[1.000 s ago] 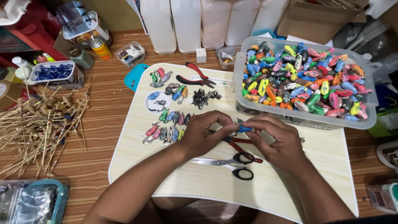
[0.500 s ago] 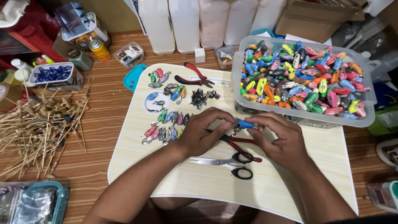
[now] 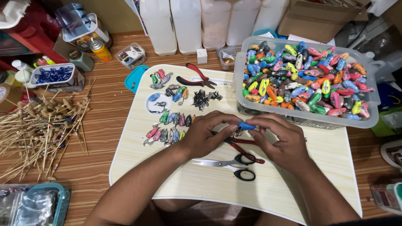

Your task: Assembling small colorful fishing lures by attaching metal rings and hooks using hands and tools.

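Lying far left on wooden floor (image 3: 104,113): loose heap of thin bamboo sticks (image 3: 37,134), small clear tub of blue bits (image 3: 54,76) behind it. Resting across lap: pale board (image 3: 293,184), rounded corners. On board's left part, rows of small painted lures (image 3: 167,125), a dark tangle of metal hooks (image 3: 202,99), red-handled pliers (image 3: 194,77) toward far edge. Mid-board, left hand (image 3: 205,136) curled, fingertips pinched on a small blue lure (image 3: 246,126); right hand (image 3: 278,140) meeting it from other side, fingers closed on same piece. Lure held just above board, between both hands, near front wall of bin. Beneath hands, second red-handled tool (image 3: 243,148) partly hidden; black-handled scissors (image 3: 228,166) flat, nearer body. Far right: clear plastic bin (image 3: 251,109) heaped with multicoloured lures.
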